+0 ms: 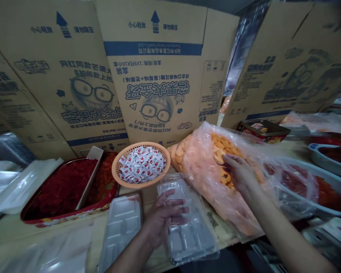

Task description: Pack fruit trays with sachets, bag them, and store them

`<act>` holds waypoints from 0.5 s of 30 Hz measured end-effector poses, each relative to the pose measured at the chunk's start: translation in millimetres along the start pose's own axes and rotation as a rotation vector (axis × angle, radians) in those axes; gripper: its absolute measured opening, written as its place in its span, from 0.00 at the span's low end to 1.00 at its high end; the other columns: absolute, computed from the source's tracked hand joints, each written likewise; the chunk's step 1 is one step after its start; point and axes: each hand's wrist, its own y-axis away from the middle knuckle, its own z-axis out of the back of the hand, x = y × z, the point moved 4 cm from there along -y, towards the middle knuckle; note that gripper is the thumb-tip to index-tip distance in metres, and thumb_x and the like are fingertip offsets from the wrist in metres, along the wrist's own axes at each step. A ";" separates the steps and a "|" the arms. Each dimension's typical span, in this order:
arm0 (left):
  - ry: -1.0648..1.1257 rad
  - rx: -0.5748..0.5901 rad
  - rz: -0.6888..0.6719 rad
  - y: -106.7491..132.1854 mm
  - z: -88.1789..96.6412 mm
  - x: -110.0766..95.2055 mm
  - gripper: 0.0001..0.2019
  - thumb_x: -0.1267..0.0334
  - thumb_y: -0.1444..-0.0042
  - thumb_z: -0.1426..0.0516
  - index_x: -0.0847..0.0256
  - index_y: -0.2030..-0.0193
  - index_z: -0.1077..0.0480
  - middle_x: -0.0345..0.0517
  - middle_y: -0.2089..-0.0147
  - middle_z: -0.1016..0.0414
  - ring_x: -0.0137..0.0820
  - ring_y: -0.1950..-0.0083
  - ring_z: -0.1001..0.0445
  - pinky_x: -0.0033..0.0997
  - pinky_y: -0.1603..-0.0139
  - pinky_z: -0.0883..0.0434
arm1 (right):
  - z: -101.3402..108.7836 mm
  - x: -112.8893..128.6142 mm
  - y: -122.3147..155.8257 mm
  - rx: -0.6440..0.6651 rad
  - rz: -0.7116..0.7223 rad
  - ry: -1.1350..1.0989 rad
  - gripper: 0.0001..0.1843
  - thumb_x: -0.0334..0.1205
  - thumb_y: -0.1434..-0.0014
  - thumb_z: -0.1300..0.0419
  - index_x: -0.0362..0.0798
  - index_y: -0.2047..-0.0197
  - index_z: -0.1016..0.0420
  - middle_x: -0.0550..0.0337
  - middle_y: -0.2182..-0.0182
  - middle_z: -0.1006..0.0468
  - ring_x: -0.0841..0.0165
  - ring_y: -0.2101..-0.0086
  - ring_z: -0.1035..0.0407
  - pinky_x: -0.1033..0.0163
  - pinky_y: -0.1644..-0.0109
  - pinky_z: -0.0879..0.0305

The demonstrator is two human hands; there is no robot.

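My left hand [165, 214] grips a clear plastic tray with small compartments [187, 231], fingers wrapped over its left edge, low in the middle of the view. My right hand [237, 172] reaches into a big clear plastic bag [216, 185] full of orange round snack pieces [220, 146]. Its fingers are curled among the pieces; what they hold is hidden.
An orange basket of small red-and-white sachets [140, 165] stands behind the tray. A red tray of red bits [65, 189] lies at left, a stack of white compartment trays [121, 223] beside my left hand. Cardboard boxes [156, 76] wall the back; bowls [326, 163] sit right.
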 end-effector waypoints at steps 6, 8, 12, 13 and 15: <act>0.053 0.056 -0.027 0.4 -12.9 0.4 0.32 0.75 0.61 0.38 0.59 0.47 0.42 0.53 0.54 0.26 0.45 0.56 0.24 0.42 0.59 0.27 | -66.5 24.6 82.9 0.306 -0.049 -0.079 0.17 0.49 0.61 0.32 0.50 0.70 0.28 0.61 0.76 0.26 0.67 0.76 0.32 0.64 0.74 0.35; 0.064 0.058 -0.041 1.6 -14.3 1.0 0.33 0.76 0.62 0.38 0.59 0.47 0.42 0.52 0.56 0.25 0.45 0.56 0.23 0.41 0.60 0.27 | -85.1 15.3 97.4 0.425 -0.061 0.029 0.15 0.49 0.58 0.34 0.50 0.70 0.29 0.60 0.76 0.25 0.66 0.76 0.32 0.62 0.75 0.36; 0.088 0.045 -0.041 5.1 -15.9 3.4 0.32 0.78 0.64 0.38 0.59 0.50 0.41 0.47 0.59 0.24 0.42 0.59 0.23 0.41 0.60 0.27 | -101.3 8.3 108.5 0.501 0.158 0.346 0.08 0.45 0.51 0.39 0.49 0.71 0.27 0.58 0.74 0.24 0.62 0.72 0.30 0.60 0.71 0.36; 0.088 0.047 -0.037 5.8 -15.9 4.0 0.31 0.78 0.64 0.38 0.59 0.51 0.41 0.47 0.60 0.24 0.41 0.60 0.22 0.40 0.60 0.27 | -102.6 11.2 110.7 0.513 0.248 0.435 0.08 0.44 0.49 0.40 0.49 0.70 0.26 0.58 0.73 0.24 0.61 0.70 0.30 0.59 0.68 0.36; 0.087 0.066 -0.030 6.4 -15.3 5.2 0.30 0.78 0.64 0.39 0.59 0.51 0.42 0.47 0.59 0.24 0.41 0.59 0.22 0.39 0.60 0.27 | -102.2 19.6 113.8 0.521 0.408 0.566 0.09 0.44 0.47 0.42 0.49 0.68 0.23 0.56 0.71 0.25 0.61 0.68 0.31 0.58 0.66 0.36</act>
